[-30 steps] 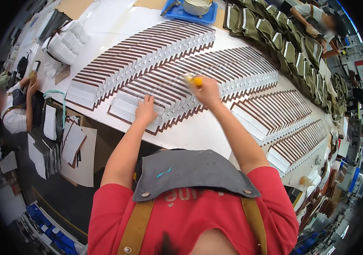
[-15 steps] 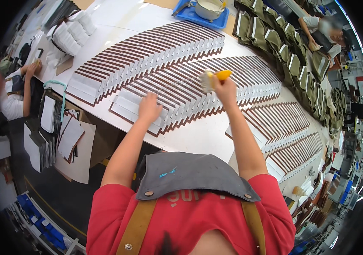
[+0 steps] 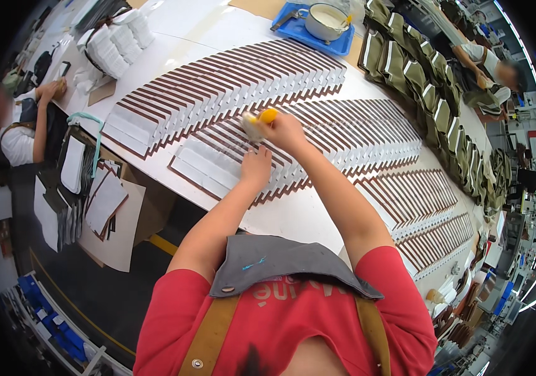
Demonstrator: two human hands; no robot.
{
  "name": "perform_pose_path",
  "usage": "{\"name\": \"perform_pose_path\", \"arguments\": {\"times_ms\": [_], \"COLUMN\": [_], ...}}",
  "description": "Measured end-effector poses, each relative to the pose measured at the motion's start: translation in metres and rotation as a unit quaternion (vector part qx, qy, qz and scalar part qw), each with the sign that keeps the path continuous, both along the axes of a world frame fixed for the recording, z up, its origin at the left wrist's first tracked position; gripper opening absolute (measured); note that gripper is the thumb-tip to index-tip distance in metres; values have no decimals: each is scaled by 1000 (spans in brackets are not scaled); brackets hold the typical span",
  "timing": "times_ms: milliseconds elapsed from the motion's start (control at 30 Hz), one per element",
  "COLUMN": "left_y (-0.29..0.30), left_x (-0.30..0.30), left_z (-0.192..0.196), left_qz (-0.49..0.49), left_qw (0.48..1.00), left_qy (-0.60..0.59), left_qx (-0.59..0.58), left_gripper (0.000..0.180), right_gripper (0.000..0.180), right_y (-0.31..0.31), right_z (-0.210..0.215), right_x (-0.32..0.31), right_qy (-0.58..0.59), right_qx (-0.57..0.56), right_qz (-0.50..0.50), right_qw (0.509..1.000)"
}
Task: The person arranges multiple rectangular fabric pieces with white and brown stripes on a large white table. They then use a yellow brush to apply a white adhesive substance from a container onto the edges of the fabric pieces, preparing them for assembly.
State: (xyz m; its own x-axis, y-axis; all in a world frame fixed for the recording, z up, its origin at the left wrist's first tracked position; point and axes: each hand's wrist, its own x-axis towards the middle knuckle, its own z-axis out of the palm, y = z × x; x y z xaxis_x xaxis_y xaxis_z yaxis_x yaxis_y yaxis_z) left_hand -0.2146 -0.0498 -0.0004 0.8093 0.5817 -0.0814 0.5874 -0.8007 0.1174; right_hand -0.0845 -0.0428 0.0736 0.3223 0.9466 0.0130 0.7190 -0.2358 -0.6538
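My right hand (image 3: 285, 133) grips a wide brush by its yellow handle (image 3: 268, 116). Its pale bristles (image 3: 252, 127) are over the left part of the middle row of overlapping pieces (image 3: 356, 125), white with brown edges; I cannot tell whether they touch. Just nearer to me, my left hand (image 3: 257, 166) rests on the same row, its fingers stretched forward and holding nothing. Behind lies a second fanned row (image 3: 236, 78). At the back, a pot of whitish paste (image 3: 325, 24) stands on a blue tray (image 3: 292, 28).
Two smaller fanned rows (image 3: 415, 191) lie to the right. Olive green pieces with white strips (image 3: 415, 84) are heaped along the far right. White bundles (image 3: 117, 47) stand at the back left. One co-worker (image 3: 26, 128) is at the left, another (image 3: 490, 72) at the far right.
My right hand has swept the brush to the left, close to my left hand. The left hand has shifted right along the row. The whole view has moved slightly.
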Motion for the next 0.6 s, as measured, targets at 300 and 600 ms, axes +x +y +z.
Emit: {"name": "perform_pose_path", "arguments": {"times_ms": [300,600], "left_y": [15,15], "left_x": [14,27], "left_z": [9,-6], "left_qz": [46,30], "left_qw": [997,999], "left_qy": [-33,-10], "left_qx": [-47,1], "left_gripper": [39,38], "right_gripper": [11,20], "right_y": [20,12], "right_z": [11,24], "right_x": [28,104], "right_qy": [-71,-192], "right_qx": [102,-191], "right_qz": [40,87], "right_qw": [991,959]}}
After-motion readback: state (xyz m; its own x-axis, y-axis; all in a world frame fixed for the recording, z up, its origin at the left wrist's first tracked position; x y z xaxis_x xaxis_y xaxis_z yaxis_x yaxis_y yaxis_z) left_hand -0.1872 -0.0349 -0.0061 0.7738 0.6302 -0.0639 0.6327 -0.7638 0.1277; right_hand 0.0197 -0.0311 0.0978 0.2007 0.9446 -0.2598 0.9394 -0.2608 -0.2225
